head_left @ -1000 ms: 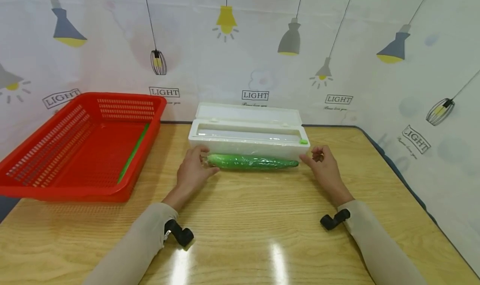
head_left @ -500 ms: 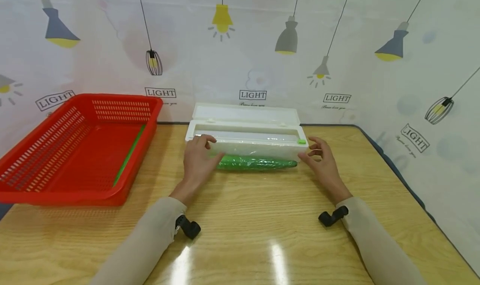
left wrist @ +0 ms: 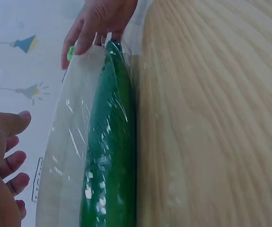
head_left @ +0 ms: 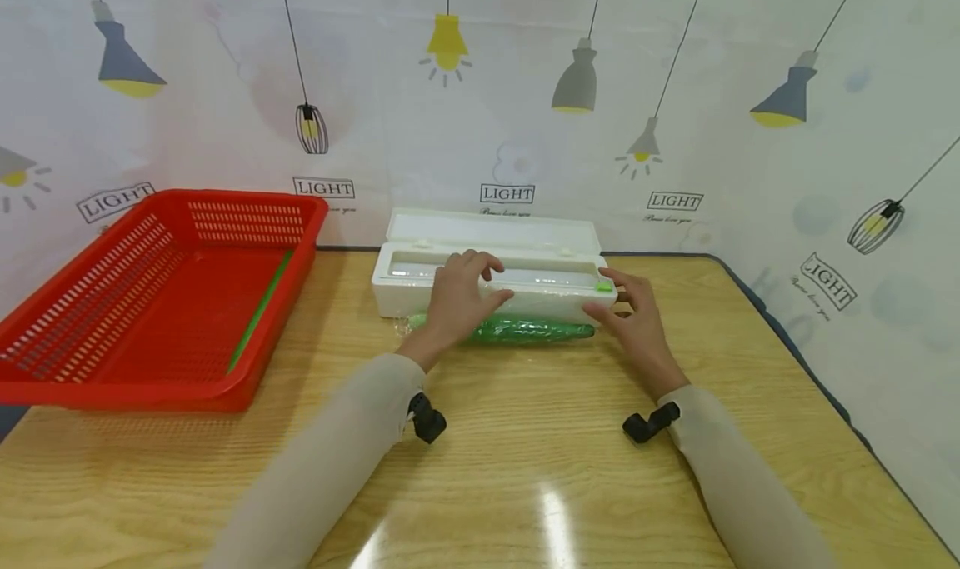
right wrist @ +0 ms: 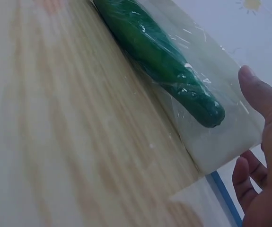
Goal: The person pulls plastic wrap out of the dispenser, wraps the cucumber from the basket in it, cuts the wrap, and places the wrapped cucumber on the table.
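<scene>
**At the dispenser box: two hands on the rim, a wrapped cucumber below**

Against the front wall of the white cling-film dispenser box [head_left: 491, 290] lies a green cucumber [head_left: 525, 331], sheathed in glossy, crinkled clear film. The left hand [head_left: 459, 296] hides part of the cucumber's left half. The film's loose edges are hard to trace against the pale box.

The left hand rests over the box's front rim, fingers loosely curved, holding nothing that shows. The right hand [head_left: 632, 317] touches the box's right end beside the small green slider [head_left: 603, 286], fingers relaxed and spread. The cucumber lies just below both hands on the wood-grain table [head_left: 525, 469]. Well left of the box sits a red perforated plastic basket [head_left: 161, 302].
</scene>
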Available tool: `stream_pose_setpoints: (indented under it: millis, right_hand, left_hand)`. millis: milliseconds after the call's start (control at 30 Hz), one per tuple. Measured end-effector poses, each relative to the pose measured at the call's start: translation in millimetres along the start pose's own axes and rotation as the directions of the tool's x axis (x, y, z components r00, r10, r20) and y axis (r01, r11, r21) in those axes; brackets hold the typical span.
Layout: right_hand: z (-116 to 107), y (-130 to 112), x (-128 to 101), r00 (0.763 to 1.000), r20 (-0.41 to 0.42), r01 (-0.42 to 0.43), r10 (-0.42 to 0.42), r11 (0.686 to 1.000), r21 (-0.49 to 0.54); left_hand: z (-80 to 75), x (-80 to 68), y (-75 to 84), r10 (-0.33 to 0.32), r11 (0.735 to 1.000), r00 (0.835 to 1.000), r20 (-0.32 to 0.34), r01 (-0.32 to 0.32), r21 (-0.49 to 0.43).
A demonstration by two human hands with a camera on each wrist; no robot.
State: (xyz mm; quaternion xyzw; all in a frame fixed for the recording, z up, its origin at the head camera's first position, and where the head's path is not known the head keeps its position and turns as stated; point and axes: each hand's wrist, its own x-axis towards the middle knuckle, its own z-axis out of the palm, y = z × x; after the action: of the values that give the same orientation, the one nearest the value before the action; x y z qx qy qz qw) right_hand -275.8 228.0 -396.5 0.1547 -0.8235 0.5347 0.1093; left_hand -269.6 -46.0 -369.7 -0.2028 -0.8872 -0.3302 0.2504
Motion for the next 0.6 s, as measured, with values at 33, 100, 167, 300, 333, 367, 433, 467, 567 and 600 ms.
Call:
stream_pose_setpoints:
  millis: [33, 100, 167, 300, 333, 367, 433, 467, 567, 600]
  right_hand:
    - [0.4, 1.2, 1.0, 1.000, 0.006, 0.010, -0.010, 1.000, 0.008]
    - [1.2, 3.4, 2.9, 1.000, 0.019, 0.016, -0.017, 1.000, 0.027]
    - [2.3, 5.1, 5.2, 1.000, 0.026, 0.016, -0.017, 0.999, 0.032]
    - [4.1, 7.2, 8.8, 1.000, 0.011, -0.004, 0.004, 1.000, 0.011]
    - [4.4, 7.5, 9.1, 1.000, 0.007, -0.002, 0.002, 1.000, 0.000]
    - [4.5, 7.8, 9.2, 1.000, 0.003, 0.001, -0.001, 1.000, -0.012]
    - [4.4, 8.6, 9.0, 1.000, -0.002, 0.016, -0.016, 1.000, -0.025]
    - [4.2, 8.9, 8.8, 1.000, -0.004, 0.024, -0.024, 0.999, -0.030]
    - [3.2, 9.9, 9.1, 0.999, -0.011, 0.040, -0.040, 0.999, -0.025]
    - [3.1, 10.2, 9.1, 0.999, -0.014, 0.040, -0.040, 0.999, -0.020]
  left_hand:
    - [2.8, 2.5, 3.5, 0.004, 1.000, 1.000, 0.020, -0.004, -0.003]
    - [8.8, 7.4, 10.2, 0.008, 1.000, 0.998, 0.064, -0.007, -0.005]
    - [14.3, 12.3, 17.1, 0.009, 1.000, 0.995, 0.099, -0.007, -0.012]
    - [26.0, 21.6, 27.7, 0.000, 1.000, 0.986, 0.164, 0.004, -0.022]
    - [28.6, 23.3, 29.8, -0.008, 0.999, 0.983, 0.183, 0.014, -0.029]
    - [31.0, 24.8, 31.7, -0.020, 0.999, 0.979, 0.201, 0.028, -0.037]
    - [34.6, 27.5, 35.4, -0.042, 0.997, 0.972, 0.231, 0.057, -0.060]
    - [35.9, 28.4, 37.1, -0.054, 0.995, 0.968, 0.244, 0.072, -0.068]
    - [39.6, 31.4, 40.8, -0.070, 0.992, 0.963, 0.261, 0.095, -0.083]
    - [40.6, 32.1, 42.0, -0.071, 0.992, 0.962, 0.264, 0.096, -0.082]
